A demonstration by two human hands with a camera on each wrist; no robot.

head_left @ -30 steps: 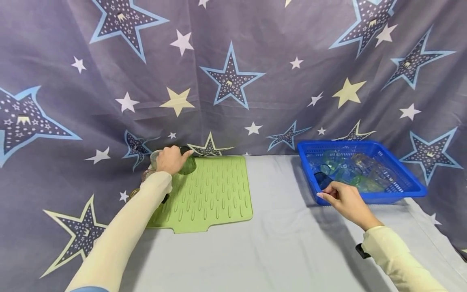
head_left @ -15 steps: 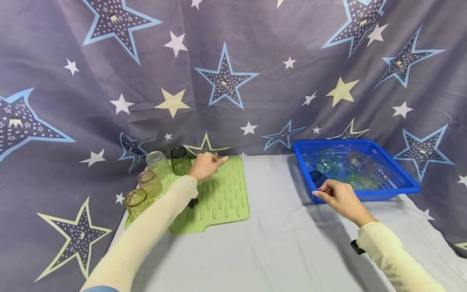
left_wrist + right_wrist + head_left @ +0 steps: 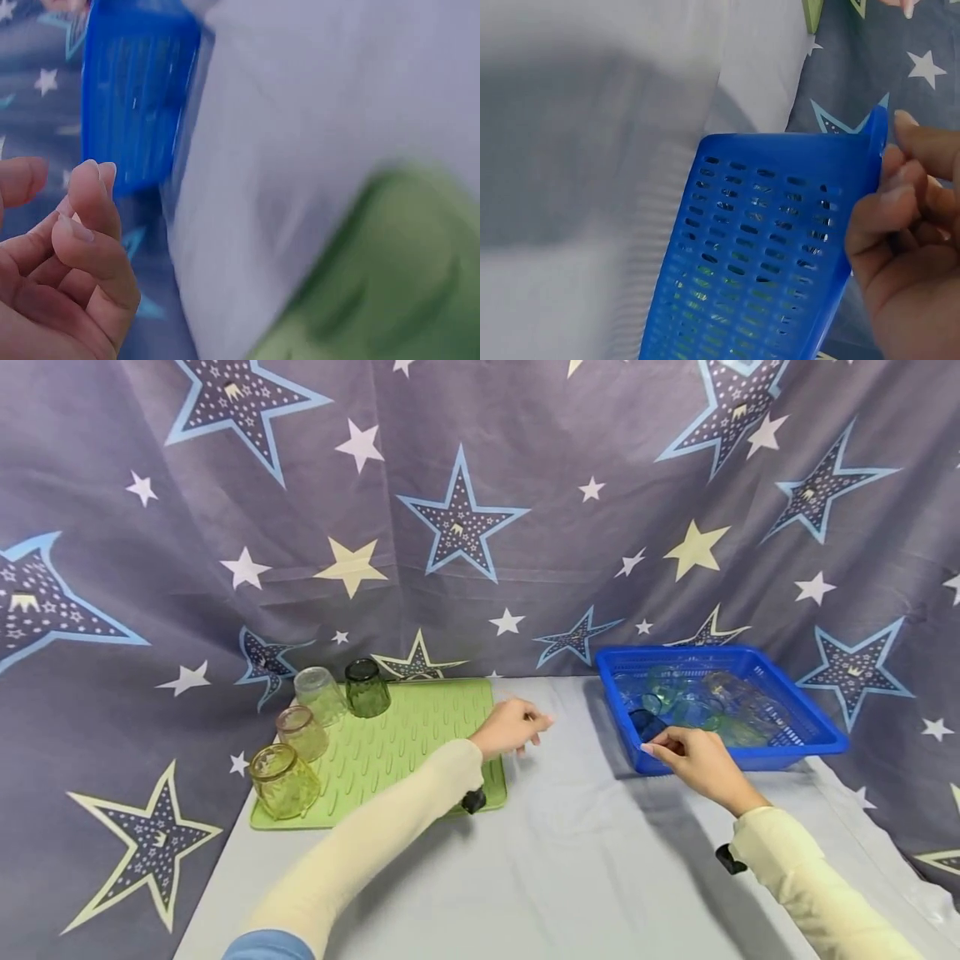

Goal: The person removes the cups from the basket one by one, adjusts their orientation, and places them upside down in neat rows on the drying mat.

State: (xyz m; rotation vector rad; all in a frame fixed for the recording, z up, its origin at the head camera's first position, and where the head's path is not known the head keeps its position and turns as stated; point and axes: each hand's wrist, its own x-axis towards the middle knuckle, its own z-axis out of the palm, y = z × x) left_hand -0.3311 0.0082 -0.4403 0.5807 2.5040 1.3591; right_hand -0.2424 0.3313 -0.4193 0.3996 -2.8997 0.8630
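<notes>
My left hand (image 3: 513,727) is over the right edge of the green drying mat (image 3: 420,727), its fingers loosely bent and holding nothing. On the mat's left and back stand a yellow glass (image 3: 283,785), a pinkish glass (image 3: 303,733), a clear glass (image 3: 321,695) and a dark green glass (image 3: 367,689). My right hand (image 3: 697,764) pinches the rim at the near left corner of the blue plastic basket (image 3: 757,225). Just inside that corner lies a dark blue glass (image 3: 645,723). Several clear and greenish glasses (image 3: 697,710) lie jumbled in the basket.
A white cloth (image 3: 570,843) covers the table. Behind it hangs a grey curtain (image 3: 525,427) with star prints, which also runs along both sides. The basket stands at the back right, apart from the mat.
My left hand has left the dark green glass, which now stands on the mat, and moved right across the mat toward the basket. My right hand has stayed at the basket's corner.
</notes>
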